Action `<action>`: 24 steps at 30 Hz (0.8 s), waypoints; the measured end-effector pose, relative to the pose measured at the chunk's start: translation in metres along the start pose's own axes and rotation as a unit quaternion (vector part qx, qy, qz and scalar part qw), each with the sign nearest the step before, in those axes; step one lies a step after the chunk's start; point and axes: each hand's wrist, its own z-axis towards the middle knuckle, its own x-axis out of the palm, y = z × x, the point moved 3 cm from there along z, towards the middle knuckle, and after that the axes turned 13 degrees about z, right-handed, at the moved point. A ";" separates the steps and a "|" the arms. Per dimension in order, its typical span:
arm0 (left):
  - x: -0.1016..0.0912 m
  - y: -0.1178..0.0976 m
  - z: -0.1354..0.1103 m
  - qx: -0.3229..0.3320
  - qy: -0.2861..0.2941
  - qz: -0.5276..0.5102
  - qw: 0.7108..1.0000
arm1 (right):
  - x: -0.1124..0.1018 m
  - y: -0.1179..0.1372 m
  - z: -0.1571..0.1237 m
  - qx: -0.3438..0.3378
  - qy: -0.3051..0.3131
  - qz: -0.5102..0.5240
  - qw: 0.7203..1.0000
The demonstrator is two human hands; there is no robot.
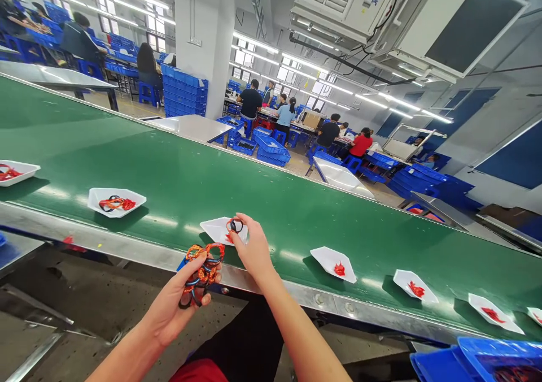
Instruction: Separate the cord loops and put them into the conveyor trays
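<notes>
My left hand (171, 303) is closed around a bunch of cord loops (204, 274) in orange, black and blue, some of them looking braided. It is just in front of the green conveyor belt's near edge. My right hand (256, 252) pinches a single dark and orange loop (235, 225) between thumb and fingers, above a white tray (214, 228). Small red pieces (229, 238) lie in that tray, partly hidden by the hand. To the left, another white tray (122, 211) holds red pieces together with orange and black loops.
Along the green belt (169, 161) stand more white trays, among them one on the right (326, 256) with red pieces. A blue crate (499, 345) is at the lower right. Beyond the belt are metal tables (195, 126), stacked blue crates (185, 91) and several seated or standing people.
</notes>
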 end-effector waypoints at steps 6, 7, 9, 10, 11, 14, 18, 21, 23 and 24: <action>0.005 0.000 -0.003 0.028 -0.003 0.050 0.998 | -0.012 0.031 -0.019 -0.003 0.009 0.032 0.999; 0.009 0.000 -0.004 0.031 -0.003 0.060 0.998 | -0.017 0.037 -0.028 0.019 0.010 0.057 0.998; 0.016 0.001 -0.006 0.029 0.015 0.074 0.997 | -0.023 0.044 -0.046 0.071 0.027 0.105 0.992; 0.020 0.002 -0.008 0.023 0.032 0.078 0.996 | -0.025 0.045 -0.052 0.095 0.041 0.125 0.987; 0.023 0.004 -0.009 0.012 0.053 0.080 0.995 | -0.026 0.044 -0.058 0.118 0.053 0.146 0.981; 0.030 0.009 -0.013 -0.031 0.115 0.075 0.990 | -0.027 0.035 -0.066 0.181 0.061 0.235 0.953; 0.033 0.013 -0.015 -0.046 0.152 0.065 0.985 | -0.026 0.024 -0.074 0.246 0.034 0.337 0.908; 0.035 0.014 -0.015 -0.041 0.162 0.069 0.984 | -0.025 0.020 -0.080 0.270 0.013 0.371 0.889; 0.038 0.014 -0.016 -0.040 0.170 0.073 0.982 | -0.025 0.019 -0.084 0.276 0.000 0.398 0.875; 0.039 0.013 -0.017 -0.040 0.174 0.074 0.981 | -0.024 0.017 -0.086 0.283 -0.004 0.424 0.860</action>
